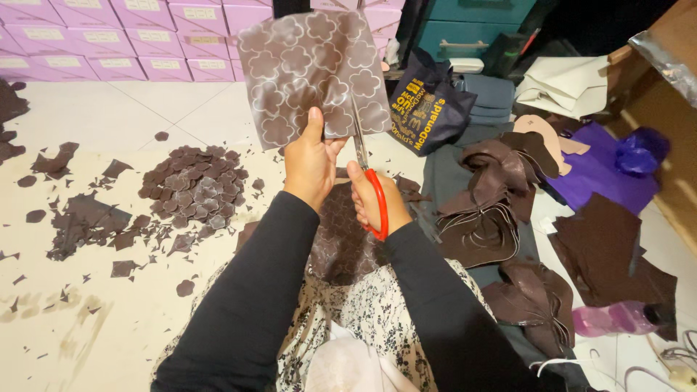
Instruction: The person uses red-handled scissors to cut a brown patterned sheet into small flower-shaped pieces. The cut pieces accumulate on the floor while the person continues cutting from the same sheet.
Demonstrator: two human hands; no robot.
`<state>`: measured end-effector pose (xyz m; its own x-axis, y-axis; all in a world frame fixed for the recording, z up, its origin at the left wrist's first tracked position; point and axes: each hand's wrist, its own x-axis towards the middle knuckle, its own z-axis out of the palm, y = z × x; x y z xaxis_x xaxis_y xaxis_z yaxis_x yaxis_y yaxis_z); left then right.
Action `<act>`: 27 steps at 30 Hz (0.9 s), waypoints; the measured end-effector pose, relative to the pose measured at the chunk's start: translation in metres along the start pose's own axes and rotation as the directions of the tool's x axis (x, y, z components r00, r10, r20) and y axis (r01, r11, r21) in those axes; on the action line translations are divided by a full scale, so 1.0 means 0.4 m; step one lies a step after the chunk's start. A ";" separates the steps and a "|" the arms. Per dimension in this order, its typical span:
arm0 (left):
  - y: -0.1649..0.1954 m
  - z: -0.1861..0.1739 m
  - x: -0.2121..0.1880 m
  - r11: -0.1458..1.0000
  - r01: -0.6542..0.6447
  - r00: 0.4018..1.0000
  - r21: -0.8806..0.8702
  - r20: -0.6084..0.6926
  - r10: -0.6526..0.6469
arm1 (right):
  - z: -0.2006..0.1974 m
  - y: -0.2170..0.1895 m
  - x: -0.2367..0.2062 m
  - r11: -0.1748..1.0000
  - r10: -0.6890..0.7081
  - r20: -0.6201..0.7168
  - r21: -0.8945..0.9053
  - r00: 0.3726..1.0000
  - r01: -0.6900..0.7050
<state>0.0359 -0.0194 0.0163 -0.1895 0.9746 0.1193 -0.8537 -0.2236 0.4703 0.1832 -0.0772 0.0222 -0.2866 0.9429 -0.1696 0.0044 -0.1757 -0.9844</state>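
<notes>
My left hand [311, 161] holds up a brown sheet [312, 69] marked with pale flower outlines, thumb pressed on its lower edge. My right hand [374, 197] grips red-handled scissors [369, 174], whose blades reach up into the sheet's lower right part. Another marked brown sheet [341, 247] lies on my lap below the hands. A pile of cut brown flower shapes [192, 190] sits on the floor to the left.
Brown offcuts [87, 221] litter the pale floor at left. Stacked lilac boxes [123, 40] line the back. A dark tote bag [425, 105], brown cut strips [501, 196], purple cloth [595, 170] and a pink bottle [617, 317] crowd the right.
</notes>
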 end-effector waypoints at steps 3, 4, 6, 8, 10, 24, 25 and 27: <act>0.013 0.008 -0.013 0.995 -0.023 0.995 0.096 -0.099 0.032 | -0.002 0.002 0.000 1.000 -0.019 0.000 -0.019 1.000 0.019; 0.018 0.011 -0.016 0.989 -0.027 0.987 0.146 -0.151 0.049 | -0.002 0.005 0.002 0.999 -0.034 0.009 -0.013 0.999 0.034; 0.019 0.020 -0.017 0.980 -0.042 0.984 0.193 -0.162 0.075 | -0.002 0.009 0.008 0.998 -0.059 0.018 0.002 0.998 0.059; 0.016 0.026 -0.020 0.964 -0.019 0.983 0.264 -0.170 0.066 | -0.002 0.014 0.011 0.997 -0.077 0.022 0.022 0.997 0.076; 0.004 0.031 -0.026 0.933 0.042 0.984 0.357 -0.179 0.025 | -0.015 0.014 0.011 0.991 -0.093 0.050 0.097 0.994 0.087; -0.024 0.001 -0.016 0.945 0.025 0.983 0.325 -0.178 0.035 | -0.014 0.015 0.020 0.997 -0.045 -0.053 0.054 0.998 0.048; -0.017 0.001 -0.018 0.944 0.020 0.986 0.330 -0.161 0.035 | -0.021 0.014 0.020 0.997 -0.071 -0.059 0.010 0.996 0.071; 0.021 0.007 -0.017 0.979 -0.026 0.999 0.202 -0.022 0.031 | -0.038 0.010 0.022 0.992 -0.112 -0.082 -0.058 0.990 0.107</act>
<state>0.0315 -0.0279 0.0219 -0.2262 0.9673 0.1149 -0.7327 -0.2467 0.6343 0.1953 -0.0652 0.0160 -0.2054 0.9768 -0.0613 0.0296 -0.0565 -0.9980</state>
